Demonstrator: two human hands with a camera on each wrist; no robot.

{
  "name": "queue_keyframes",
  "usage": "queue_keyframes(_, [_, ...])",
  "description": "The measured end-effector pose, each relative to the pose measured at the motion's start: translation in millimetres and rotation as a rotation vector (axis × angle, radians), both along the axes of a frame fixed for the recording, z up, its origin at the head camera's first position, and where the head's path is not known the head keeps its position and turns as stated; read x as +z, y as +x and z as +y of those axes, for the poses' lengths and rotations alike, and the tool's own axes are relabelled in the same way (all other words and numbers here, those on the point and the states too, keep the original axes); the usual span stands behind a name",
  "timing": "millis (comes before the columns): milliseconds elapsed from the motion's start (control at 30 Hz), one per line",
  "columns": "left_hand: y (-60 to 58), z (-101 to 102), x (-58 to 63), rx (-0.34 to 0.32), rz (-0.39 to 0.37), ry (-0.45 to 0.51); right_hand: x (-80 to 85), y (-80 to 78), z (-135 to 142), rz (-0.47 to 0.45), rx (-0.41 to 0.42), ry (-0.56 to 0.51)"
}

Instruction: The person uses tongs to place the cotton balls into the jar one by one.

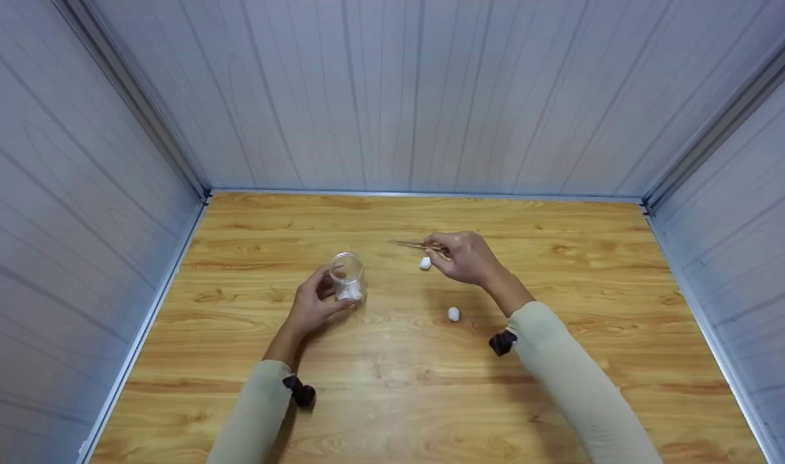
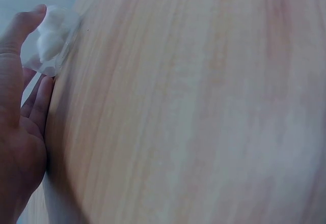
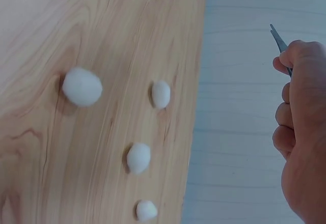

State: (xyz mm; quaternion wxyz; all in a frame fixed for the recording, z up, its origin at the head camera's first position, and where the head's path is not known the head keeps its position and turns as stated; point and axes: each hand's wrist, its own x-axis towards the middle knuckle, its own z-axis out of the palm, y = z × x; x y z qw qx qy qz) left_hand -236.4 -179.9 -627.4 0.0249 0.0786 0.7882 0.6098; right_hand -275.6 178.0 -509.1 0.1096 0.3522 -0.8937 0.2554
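Observation:
My left hand [image 1: 312, 306] holds a small clear glass cup [image 1: 347, 267] on the wooden table, thumb on one side and fingers on the other. White cotton balls [image 2: 53, 33] lie in the bottom of the cup, close by my left thumb in the left wrist view. To the right of the cup, my right hand [image 1: 463, 258] pinches a pair of metal tweezers [image 3: 280, 45]. Their tips point left and stand slightly apart, with nothing seen between them. One loose cotton ball [image 1: 425, 263] lies just below the tweezers, and another cotton ball [image 1: 454, 314] sits nearer me.
Several cotton balls show on the table in the right wrist view, the largest cotton ball [image 3: 82, 87] at left. Pale panel walls [image 1: 392, 96] enclose the wooden table [image 1: 392, 399] at the back and both sides. A dark wrist camera [image 1: 502, 343] sits at the right sleeve.

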Motion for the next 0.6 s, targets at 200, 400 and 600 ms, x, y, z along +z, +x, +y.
queue_keyframes(200, [-0.2, -0.7, -0.2, 0.0, 0.008, 0.001, -4.0, -1.1, 14.0, -0.012, -0.03, 0.01])
queue_keyframes(400, [0.1, -0.5, 1.1, 0.0, 0.011, 0.001, -7.4, -1.5, 27.1, -0.03, -0.069, 0.012])
queue_keyframes(600, [0.4, -0.7, 0.3, -0.001, 0.011, -0.004, -11.8, -2.9, 37.2, -0.055, -0.126, 0.011])
